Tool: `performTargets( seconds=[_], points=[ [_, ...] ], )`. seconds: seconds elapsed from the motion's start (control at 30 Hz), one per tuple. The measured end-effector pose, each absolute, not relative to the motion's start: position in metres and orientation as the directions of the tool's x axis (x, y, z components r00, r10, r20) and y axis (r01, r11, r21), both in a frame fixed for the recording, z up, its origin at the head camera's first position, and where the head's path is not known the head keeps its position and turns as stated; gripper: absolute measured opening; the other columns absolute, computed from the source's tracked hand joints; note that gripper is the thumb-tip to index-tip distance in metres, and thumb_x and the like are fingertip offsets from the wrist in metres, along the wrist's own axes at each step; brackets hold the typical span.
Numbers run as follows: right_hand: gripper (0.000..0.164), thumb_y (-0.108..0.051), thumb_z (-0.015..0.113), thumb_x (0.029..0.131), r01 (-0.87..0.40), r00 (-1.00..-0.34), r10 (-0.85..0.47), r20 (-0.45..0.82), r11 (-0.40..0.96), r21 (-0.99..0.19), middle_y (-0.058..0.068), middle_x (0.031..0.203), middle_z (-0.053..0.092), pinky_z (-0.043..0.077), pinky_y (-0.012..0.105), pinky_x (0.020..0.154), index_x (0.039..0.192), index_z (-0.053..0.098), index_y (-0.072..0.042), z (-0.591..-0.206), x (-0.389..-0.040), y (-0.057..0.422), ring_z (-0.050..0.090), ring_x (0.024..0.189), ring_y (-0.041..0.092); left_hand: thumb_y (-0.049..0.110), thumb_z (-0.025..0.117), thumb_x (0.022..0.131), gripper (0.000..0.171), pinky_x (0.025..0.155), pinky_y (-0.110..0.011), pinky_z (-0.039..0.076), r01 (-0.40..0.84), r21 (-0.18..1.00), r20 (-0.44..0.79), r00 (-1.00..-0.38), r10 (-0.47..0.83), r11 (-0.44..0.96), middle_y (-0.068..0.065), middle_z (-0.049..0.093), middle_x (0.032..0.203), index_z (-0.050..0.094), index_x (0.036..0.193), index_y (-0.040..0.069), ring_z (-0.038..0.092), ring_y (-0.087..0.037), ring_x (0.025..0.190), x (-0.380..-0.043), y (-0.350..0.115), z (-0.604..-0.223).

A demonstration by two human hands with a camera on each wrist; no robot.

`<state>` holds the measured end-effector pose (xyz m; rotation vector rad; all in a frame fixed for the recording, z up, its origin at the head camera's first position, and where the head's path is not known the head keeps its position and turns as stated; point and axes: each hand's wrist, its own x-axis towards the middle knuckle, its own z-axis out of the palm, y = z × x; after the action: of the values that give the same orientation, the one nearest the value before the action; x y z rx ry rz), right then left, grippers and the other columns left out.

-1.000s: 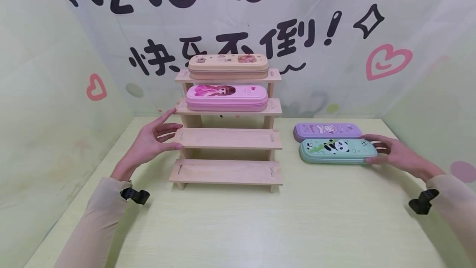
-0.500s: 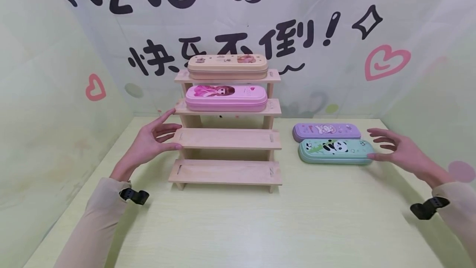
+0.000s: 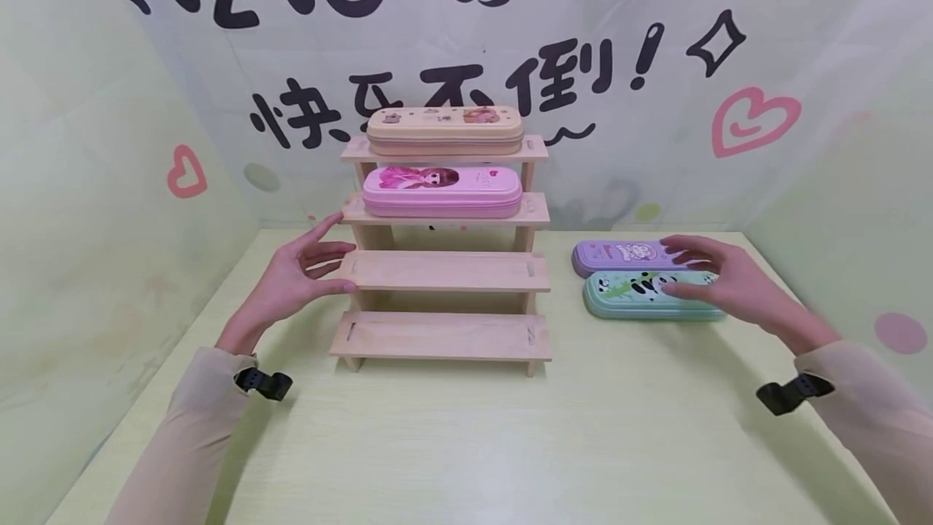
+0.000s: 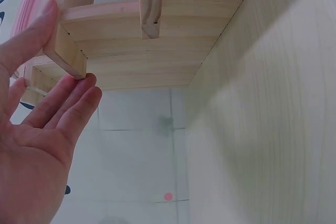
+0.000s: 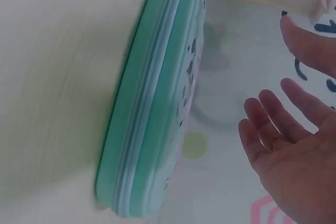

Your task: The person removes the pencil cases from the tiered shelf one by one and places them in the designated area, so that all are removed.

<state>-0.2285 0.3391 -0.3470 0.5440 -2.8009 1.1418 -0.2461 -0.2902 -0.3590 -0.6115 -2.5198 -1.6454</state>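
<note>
A four-tier wooden stepped stand (image 3: 445,270) stands on the table. My left hand (image 3: 291,278) holds its left end; in the left wrist view, the end of a board (image 4: 65,51) lies between thumb and fingertips. On the top tier lies a cream pencil case (image 3: 445,132), and below it a pink pencil case (image 3: 441,193) with a doll picture. To the right, a green panda pencil case (image 3: 627,306) lies in front of a purple pencil case (image 3: 615,253). My right hand (image 3: 736,290) hovers over both, fingers spread, apart from the green case in the right wrist view.
The two lower tiers (image 3: 440,336) are bare boards. A printed cloth (image 3: 656,160) with large black characters hangs behind, and pale walls stand at both sides. The pale table (image 3: 474,444) stretches out in front of the stand.
My right hand has let go of the right ends of the green and purple cases, drawn back right, then moved left above them. My left hand stays on the stand.
</note>
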Motion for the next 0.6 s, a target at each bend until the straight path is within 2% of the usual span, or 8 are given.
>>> performTargets(
  seconds=[0.2, 0.4, 0.53, 0.6],
  points=[
    [0.067, -0.018, 0.087, 0.09, -0.392, -0.916, -0.337, 0.218, 0.634, -0.667, 0.015, 0.133, 0.065, 0.048, 0.006, 0.091, 0.149, 0.058, -0.006, -0.332, -0.233, 0.299, 0.061, 0.11, 0.011, 0.002, 0.09, 0.083, 0.104, 0.108, -0.034, 0.052, 0.365, 0.863, 0.272, -0.918, 0.288, 0.349, -0.023, 0.062, 0.142, 0.034, 0.167, 0.029, 0.057, -0.04, 0.134, -0.246, -0.291, -0.36],
    [0.063, -0.023, 0.085, 0.093, -0.417, -0.902, -0.371, 0.22, 0.625, -0.659, 0.011, 0.134, 0.065, 0.05, 0.013, 0.09, 0.148, 0.059, -0.007, -0.318, -0.235, 0.26, 0.061, 0.116, 0.025, 0.001, 0.09, 0.083, 0.105, 0.107, -0.031, 0.052, 0.364, 0.866, 0.273, -0.919, 0.286, 0.343, -0.023, 0.062, 0.143, 0.033, 0.167, 0.029, 0.057, -0.039, 0.134, -0.245, -0.291, -0.361],
    [0.062, -0.024, 0.084, 0.093, -0.42, -0.9, -0.375, 0.22, 0.619, -0.663, 0.01, 0.136, 0.065, 0.053, 0.026, 0.097, 0.148, 0.06, -0.009, -0.308, -0.237, 0.239, 0.061, 0.119, 0.028, 0.001, 0.09, 0.083, 0.104, 0.107, -0.03, 0.052, 0.365, 0.864, 0.273, -0.918, 0.288, 0.346, -0.023, 0.061, 0.143, 0.033, 0.167, 0.029, 0.057, -0.038, 0.135, -0.246, -0.291, -0.361],
    [0.062, -0.024, 0.084, 0.093, -0.43, -0.895, -0.383, 0.229, 0.603, -0.672, 0.01, 0.138, 0.064, 0.053, 0.037, 0.103, 0.148, 0.059, -0.009, -0.304, -0.239, 0.228, 0.06, 0.121, 0.029, 0.001, 0.09, 0.083, 0.104, 0.107, -0.031, 0.052, 0.366, 0.864, 0.273, -0.918, 0.287, 0.347, -0.023, 0.061, 0.143, 0.034, 0.167, 0.028, 0.057, -0.038, 0.134, -0.246, -0.291, -0.36]
  ],
)
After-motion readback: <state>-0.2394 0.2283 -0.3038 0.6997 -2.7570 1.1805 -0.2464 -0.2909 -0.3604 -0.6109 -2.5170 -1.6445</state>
